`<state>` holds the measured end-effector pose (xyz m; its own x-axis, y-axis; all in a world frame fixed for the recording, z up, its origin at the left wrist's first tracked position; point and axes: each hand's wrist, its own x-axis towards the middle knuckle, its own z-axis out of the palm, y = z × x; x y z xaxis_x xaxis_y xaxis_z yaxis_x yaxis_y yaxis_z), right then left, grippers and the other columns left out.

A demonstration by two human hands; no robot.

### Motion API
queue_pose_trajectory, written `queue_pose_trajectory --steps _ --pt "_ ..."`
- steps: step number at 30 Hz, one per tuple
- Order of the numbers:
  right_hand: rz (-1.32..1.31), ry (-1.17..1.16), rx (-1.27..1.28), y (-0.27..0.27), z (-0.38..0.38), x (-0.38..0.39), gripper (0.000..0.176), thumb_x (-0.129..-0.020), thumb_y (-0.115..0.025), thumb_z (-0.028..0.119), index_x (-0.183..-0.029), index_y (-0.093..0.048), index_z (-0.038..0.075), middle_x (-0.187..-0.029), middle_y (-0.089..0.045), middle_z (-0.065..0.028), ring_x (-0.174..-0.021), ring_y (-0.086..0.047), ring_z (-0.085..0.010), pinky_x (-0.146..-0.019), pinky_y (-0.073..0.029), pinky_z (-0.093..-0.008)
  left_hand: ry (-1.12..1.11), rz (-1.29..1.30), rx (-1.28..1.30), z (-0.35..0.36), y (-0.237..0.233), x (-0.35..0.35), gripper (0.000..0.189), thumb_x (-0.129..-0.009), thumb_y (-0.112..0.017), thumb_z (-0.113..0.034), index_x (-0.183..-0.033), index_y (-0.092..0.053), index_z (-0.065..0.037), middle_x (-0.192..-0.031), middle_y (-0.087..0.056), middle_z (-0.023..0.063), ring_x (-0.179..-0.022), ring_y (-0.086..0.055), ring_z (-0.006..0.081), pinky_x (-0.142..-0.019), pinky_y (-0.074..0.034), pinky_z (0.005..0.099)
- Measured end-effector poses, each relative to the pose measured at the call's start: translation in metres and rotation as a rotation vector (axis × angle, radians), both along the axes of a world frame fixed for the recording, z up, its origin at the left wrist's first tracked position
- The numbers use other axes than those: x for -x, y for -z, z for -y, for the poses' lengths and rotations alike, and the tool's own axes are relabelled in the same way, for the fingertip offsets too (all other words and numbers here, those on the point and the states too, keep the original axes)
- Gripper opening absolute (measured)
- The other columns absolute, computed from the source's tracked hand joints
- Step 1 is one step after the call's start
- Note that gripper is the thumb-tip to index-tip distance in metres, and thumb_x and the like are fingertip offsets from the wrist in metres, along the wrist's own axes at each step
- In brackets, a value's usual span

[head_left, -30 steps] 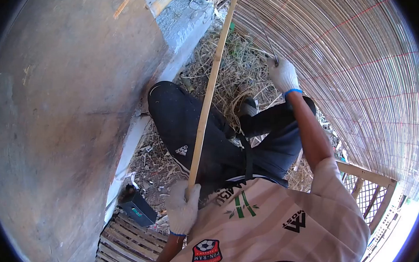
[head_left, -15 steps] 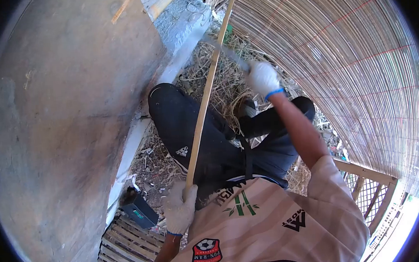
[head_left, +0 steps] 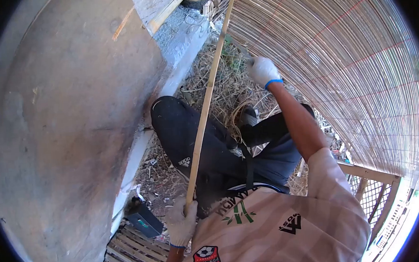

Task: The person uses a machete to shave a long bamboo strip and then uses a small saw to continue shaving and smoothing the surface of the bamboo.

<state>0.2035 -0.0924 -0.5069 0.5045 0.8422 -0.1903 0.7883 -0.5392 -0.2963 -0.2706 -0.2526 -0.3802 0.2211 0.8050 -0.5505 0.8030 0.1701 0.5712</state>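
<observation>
My gloved left hand [head_left: 182,224], low in the view beside my shirt, is closed round the lower end of a long, flat bamboo strip [head_left: 206,102]. The strip runs up over my bent leg to the top edge of the view. To the right of the strip, my gloved right hand [head_left: 264,72] is closed on the handle of a blade [head_left: 237,45]. The blade is blurred and points up and left toward the strip; whether the two touch is unclear. Dry plant shavings [head_left: 213,78] lie on the ground beneath.
A large worn board [head_left: 83,105] fills the left side. On the right stands a screen of thin sticks [head_left: 338,41]. A dark box [head_left: 144,220] and a slatted wooden piece [head_left: 133,251] lie at the lower left, and a lattice frame [head_left: 374,193] at the lower right.
The blade has swung up and away from its place across the strip, and my right hand has moved slightly up. My left hand and the strip's lower end sit a little lower.
</observation>
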Motion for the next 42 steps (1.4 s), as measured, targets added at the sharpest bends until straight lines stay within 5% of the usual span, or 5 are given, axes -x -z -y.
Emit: queue_pose_trajectory --steps 3,11,23,30,42 --pt "0.017 0.062 -0.067 -0.019 0.008 -0.007 0.030 -0.093 -0.063 0.028 -0.107 -0.074 0.004 -0.094 -0.074 -0.0268 -0.088 -0.073 -0.0455 -0.081 -0.057 -0.0572 0.001 -0.019 -0.073 0.005 0.004 0.000 0.023 -0.097 -0.071 -0.026 -0.100 -0.071 -0.003 -0.083 -0.068 0.0179 -0.075 -0.067 0.0380 -0.070 -0.051 0.0451" --pt "-0.297 -0.756 -0.151 -0.029 0.099 0.135 0.033 -0.070 -0.077 0.021 -0.103 -0.072 0.015 -0.086 -0.073 -0.0107 -0.082 -0.075 -0.0337 -0.074 -0.060 -0.0467 -0.126 0.148 0.138 -0.006 0.004 -0.015 0.027 -0.098 -0.068 -0.027 -0.099 -0.069 0.000 -0.073 -0.063 0.0096 -0.067 -0.061 0.0222 -0.066 -0.049 0.0378" --pt "-0.022 0.115 -0.110 0.023 0.025 0.019 0.025 -0.094 -0.064 0.029 -0.104 -0.073 0.008 -0.085 -0.073 -0.0241 -0.081 -0.073 -0.0430 -0.075 -0.059 -0.0542 -0.289 0.283 0.376 0.003 0.000 -0.010 0.029 -0.103 -0.061 -0.031 -0.092 -0.066 -0.004 -0.065 -0.053 -0.0035 -0.056 -0.047 0.0055 -0.052 -0.034 0.0263" --pt "-0.232 -0.727 -0.163 -0.013 0.092 0.109 0.021 -0.080 -0.075 0.021 -0.098 -0.070 0.013 -0.082 -0.072 -0.0124 -0.079 -0.074 -0.0349 -0.070 -0.058 -0.0482 -0.417 0.392 0.603 -0.003 0.000 -0.010 0.027 -0.104 -0.060 -0.030 -0.092 -0.064 -0.006 -0.063 -0.051 -0.0039 -0.053 -0.043 0.0052 -0.049 -0.031 0.0262" --pt "-0.058 0.208 -0.071 0.029 0.051 0.020 0.040 -0.097 -0.065 0.042 -0.104 -0.075 0.004 -0.092 -0.074 -0.0269 -0.088 -0.073 -0.0455 -0.080 -0.057 -0.0556 -0.343 0.289 0.520 0.008 0.010 0.002 0.033 -0.106 -0.057 -0.035 -0.093 -0.064 -0.005 -0.063 -0.051 -0.0021 -0.054 -0.046 0.0068 -0.049 -0.034 0.0270"
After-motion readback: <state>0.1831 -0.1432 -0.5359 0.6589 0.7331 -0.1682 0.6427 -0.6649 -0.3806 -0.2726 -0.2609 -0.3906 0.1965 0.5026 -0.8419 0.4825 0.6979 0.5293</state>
